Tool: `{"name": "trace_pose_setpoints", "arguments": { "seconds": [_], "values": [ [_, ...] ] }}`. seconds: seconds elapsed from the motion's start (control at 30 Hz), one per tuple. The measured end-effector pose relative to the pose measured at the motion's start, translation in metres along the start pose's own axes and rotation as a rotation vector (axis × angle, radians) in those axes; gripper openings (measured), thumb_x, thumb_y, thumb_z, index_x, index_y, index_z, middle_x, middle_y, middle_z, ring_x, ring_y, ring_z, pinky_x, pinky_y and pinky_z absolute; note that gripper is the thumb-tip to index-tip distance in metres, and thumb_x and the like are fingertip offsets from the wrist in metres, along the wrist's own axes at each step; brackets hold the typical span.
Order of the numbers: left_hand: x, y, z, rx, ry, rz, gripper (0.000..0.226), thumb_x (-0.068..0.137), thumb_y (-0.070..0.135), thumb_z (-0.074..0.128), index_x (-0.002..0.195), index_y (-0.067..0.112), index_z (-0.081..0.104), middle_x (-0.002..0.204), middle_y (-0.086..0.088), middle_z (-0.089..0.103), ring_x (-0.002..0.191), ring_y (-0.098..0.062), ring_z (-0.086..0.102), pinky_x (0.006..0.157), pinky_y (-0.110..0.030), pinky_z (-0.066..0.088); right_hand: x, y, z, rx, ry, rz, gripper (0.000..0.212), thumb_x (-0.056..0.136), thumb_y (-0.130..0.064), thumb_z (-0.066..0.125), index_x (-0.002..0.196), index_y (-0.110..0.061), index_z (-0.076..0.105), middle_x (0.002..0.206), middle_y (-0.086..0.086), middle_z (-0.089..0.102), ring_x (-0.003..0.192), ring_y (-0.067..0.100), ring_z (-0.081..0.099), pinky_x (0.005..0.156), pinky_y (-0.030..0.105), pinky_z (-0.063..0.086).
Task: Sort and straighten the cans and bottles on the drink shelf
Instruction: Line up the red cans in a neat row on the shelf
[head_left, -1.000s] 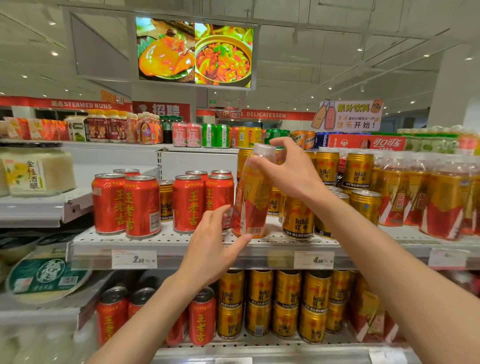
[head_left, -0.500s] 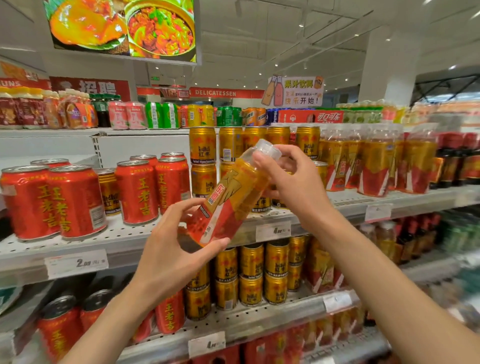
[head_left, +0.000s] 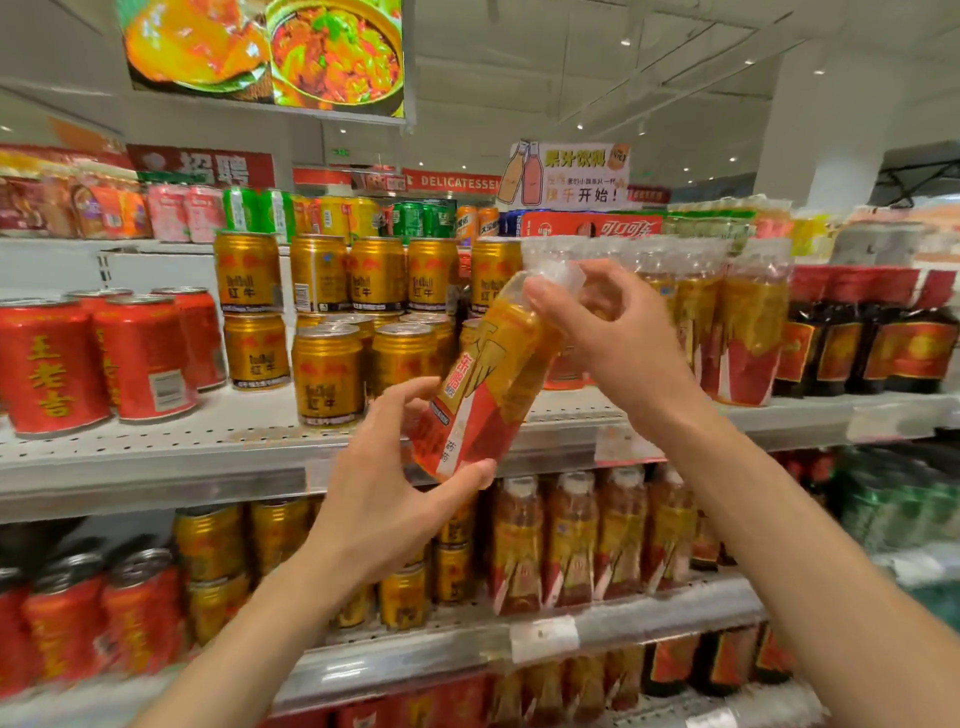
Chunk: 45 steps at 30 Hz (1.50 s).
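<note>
Tilting in mid-air before the drink shelf (head_left: 208, 447), one gold-and-red bottle (head_left: 488, 379), its clear cap pinched by the right hand (head_left: 618, 343), its base cupped in the left hand (head_left: 384, 499), gold cans (head_left: 327, 374) standing just behind.

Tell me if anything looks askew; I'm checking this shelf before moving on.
The bottle is off the shelf, tilted in mid-air: right hand at its cap, left hand cradling its base. The gold cans stand upright.
</note>
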<state>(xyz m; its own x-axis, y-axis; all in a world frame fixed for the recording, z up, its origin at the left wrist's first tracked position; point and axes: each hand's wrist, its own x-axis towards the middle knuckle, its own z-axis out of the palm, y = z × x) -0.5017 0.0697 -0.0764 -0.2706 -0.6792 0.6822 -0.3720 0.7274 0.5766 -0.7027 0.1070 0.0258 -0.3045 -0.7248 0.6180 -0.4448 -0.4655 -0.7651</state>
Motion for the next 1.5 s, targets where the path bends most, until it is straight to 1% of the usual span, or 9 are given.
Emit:
{"name": "trace_pose_setpoints", "arguments": {
  "seconds": [0.1,0.33,0.5,0.67,0.77,0.87,1.0,1.27,1.5],
  "values": [
    [0.015,0.016,0.035,0.065,0.005,-0.037,0.086,0.077,0.053,0.078,0.146,0.042,0.029,0.124,0.012,0.053,0.108,-0.001,0.056,0.087,-0.027,0.057,0.018,0.008,-0.024,-0.056,-0.041,-0.054,0.046,0.081,-0.056,0.074,0.116,-0.031,0.056,0.104,-0.013,0.064,0.094,0.003,0.064,0.077,0.028,0.06],
    [0.051,0.039,0.074,0.182,0.018,-0.043,0.085,0.078,0.068,0.067,0.147,0.035,0.032,0.13,0.011,0.056,0.112,-0.009,0.059,0.093,-0.038,0.055,0.048,0.018,-0.053,-0.082,-0.093,-0.14,0.049,0.086,-0.054,0.072,0.125,-0.029,0.056,0.102,-0.013,0.065,0.092,-0.001,0.062,0.065,0.014,0.055],
    [0.069,0.037,0.094,0.141,0.015,-0.087,0.076,0.08,0.062,0.069,0.142,0.033,0.036,0.127,0.013,0.06,0.112,-0.008,0.059,0.097,-0.036,0.052,0.06,0.038,-0.088,-0.152,-0.116,-0.115,0.054,0.09,-0.061,0.061,0.132,-0.028,0.054,0.113,-0.01,0.066,0.103,0.008,0.066,0.085,0.038,0.061],
    [0.081,0.034,0.116,0.103,-0.009,-0.104,0.077,0.081,0.062,0.069,0.142,0.03,0.035,0.128,0.014,0.06,0.111,-0.006,0.061,0.094,-0.026,0.049,0.049,0.09,-0.121,-0.474,0.012,-0.105,0.035,0.091,-0.05,0.066,0.113,-0.024,0.056,0.099,-0.009,0.061,0.085,0.005,0.06,0.074,0.022,0.05],
    [0.091,0.03,0.125,0.118,-0.036,-0.109,0.087,0.079,0.066,0.068,0.148,0.028,0.031,0.131,0.015,0.06,0.116,-0.008,0.06,0.1,-0.032,0.05,0.04,0.127,-0.113,-0.608,-0.067,-0.009,0.039,0.087,-0.052,0.069,0.113,-0.028,0.051,0.109,-0.01,0.059,0.092,0.007,0.06,0.083,0.031,0.054],
    [0.102,0.028,0.131,0.132,-0.102,-0.112,0.09,0.078,0.072,0.063,0.151,0.028,0.033,0.126,0.023,0.06,0.115,-0.002,0.059,0.101,-0.033,0.051,0.037,0.142,-0.105,-0.593,-0.043,-0.003,0.034,0.088,-0.049,0.069,0.105,-0.03,0.047,0.108,-0.011,0.057,0.095,0.011,0.059,0.087,0.038,0.052],
    [0.113,0.025,0.134,0.122,-0.164,-0.069,0.067,0.082,0.069,0.061,0.141,0.042,0.045,0.127,0.022,0.058,0.114,0.003,0.055,0.098,-0.032,0.054,0.041,0.147,-0.1,-0.562,-0.035,-0.024,0.033,0.088,-0.049,0.069,0.103,-0.029,0.048,0.106,-0.01,0.055,0.093,0.01,0.057,0.084,0.035,0.05],
    [0.109,0.012,0.138,0.132,-0.144,-0.065,0.096,0.078,0.084,0.051,0.156,0.036,0.024,0.152,0.019,0.045,0.138,-0.002,0.044,0.11,-0.039,0.046,0.035,0.152,-0.099,-0.498,-0.023,-0.014,0.029,0.089,-0.047,0.07,0.1,-0.026,0.053,0.104,-0.011,0.056,0.093,0.008,0.059,0.084,0.036,0.055],
    [0.074,0.037,0.109,-0.075,0.003,-0.136,0.052,0.092,0.035,0.068,0.14,0.031,0.049,0.123,0.014,0.06,0.108,-0.001,0.061,0.092,-0.021,0.055,0.005,0.135,-0.115,-0.261,-0.031,0.048,0.013,0.093,-0.04,0.067,0.102,-0.033,0.061,0.105,-0.018,0.063,0.095,-0.012,0.058,0.071,0.013,0.045]
  ]
}}
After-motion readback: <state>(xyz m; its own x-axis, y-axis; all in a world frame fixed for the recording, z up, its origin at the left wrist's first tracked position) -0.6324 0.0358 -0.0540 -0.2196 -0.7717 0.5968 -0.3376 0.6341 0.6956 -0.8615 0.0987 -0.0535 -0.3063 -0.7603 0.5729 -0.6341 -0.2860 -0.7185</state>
